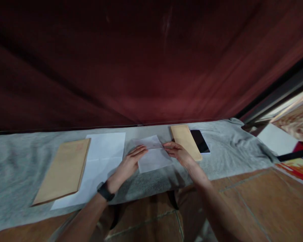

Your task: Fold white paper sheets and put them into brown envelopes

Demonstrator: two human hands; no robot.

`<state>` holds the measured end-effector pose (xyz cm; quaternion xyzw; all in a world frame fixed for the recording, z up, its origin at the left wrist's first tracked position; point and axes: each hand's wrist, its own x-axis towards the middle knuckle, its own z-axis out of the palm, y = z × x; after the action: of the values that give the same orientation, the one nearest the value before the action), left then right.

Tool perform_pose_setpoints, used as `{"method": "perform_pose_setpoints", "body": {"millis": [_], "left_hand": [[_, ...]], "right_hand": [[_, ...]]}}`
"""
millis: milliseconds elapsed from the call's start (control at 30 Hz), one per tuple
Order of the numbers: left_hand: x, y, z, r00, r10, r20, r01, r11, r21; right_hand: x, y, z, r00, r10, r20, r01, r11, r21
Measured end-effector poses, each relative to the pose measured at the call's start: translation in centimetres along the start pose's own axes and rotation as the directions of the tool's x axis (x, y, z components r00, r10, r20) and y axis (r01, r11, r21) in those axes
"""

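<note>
Red curtain (141, 67) behind; in front of it our grey-clothed bench (237, 148). White paper (106, 153) lies toward the bench's left end, creased across, with the big brown envelope (63, 168) overlapping its left side. Our thin sheet (155, 161) sits mid-bench, between back and front edges. Small tan envelope (187, 141) is just right of it, near the back edge; dark phone (200, 141) next to that.

Hands: left (131, 163) has fingers together, laid over the sheet's left part; right (178, 153) is narrowed at its right edge, by the crease. Can't tell if either actually grips.

Progress, our read — partway through a fold. Crease line is in; sheet isn't down to a flat packet, so closing and pressing it look left.

Sheet itself: pale, slightly translucent, far part tilted off the near part — edges not lined up.
</note>
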<state>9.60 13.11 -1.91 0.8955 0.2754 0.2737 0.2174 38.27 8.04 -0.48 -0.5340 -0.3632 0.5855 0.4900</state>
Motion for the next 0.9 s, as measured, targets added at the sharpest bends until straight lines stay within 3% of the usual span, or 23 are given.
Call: {"method": "perform_pose_setpoints", "body": {"millis": [200,333,433,533,600,667,767,833,900], "left_hand": [[-0.7,-0.5,0.3,0.993,-0.005,0.119,0.011,0.999,-0.051],[-1.0,-1.3,0.6,0.986,-0.013,0.164,0.033,0.992,-0.119],[-0.8,-1.6,0.8,0.988,-0.091,0.122,0.113,0.975,-0.193],[-0.4,-1.8,0.9,0.958,-0.282,-0.054,0.255,0.922,-0.293],[0.0,-2.0,0.8,0.871,-0.445,-0.210,0.333,0.847,-0.414],[0.5,-2.0,0.5,0.750,-0.603,-0.271,0.364,0.719,-0.592],[1.4,-1.4,-0.4,0.620,-0.776,-0.113,0.386,0.427,-0.818],[2.2,-0.6,-1.0,0.608,-0.794,0.001,0.389,0.297,-0.872],[3.1,0.3,-1.5,0.661,-0.750,0.027,0.361,0.287,-0.887]], "right_hand": [[0.9,2.0,0.5,0.984,0.116,-0.133,-0.112,0.993,0.041],[2.0,3.0,1.9,0.978,0.052,-0.204,-0.065,0.996,-0.057],[2.5,2.9,2.8,0.992,-0.017,-0.125,0.007,0.997,-0.077],[2.6,2.4,3.3,0.996,-0.015,-0.091,0.008,0.997,-0.073],[2.5,2.0,3.6,0.991,0.012,-0.136,-0.019,0.999,-0.050],[2.4,1.7,3.8,0.987,0.023,-0.161,-0.027,0.999,-0.021],[2.3,1.4,4.1,0.992,-0.006,-0.129,0.009,1.000,0.020],[2.3,1.1,4.3,0.995,-0.033,-0.096,0.037,0.999,0.038],[2.4,0.6,4.5,0.994,-0.078,-0.080,0.082,0.995,0.050]]}}
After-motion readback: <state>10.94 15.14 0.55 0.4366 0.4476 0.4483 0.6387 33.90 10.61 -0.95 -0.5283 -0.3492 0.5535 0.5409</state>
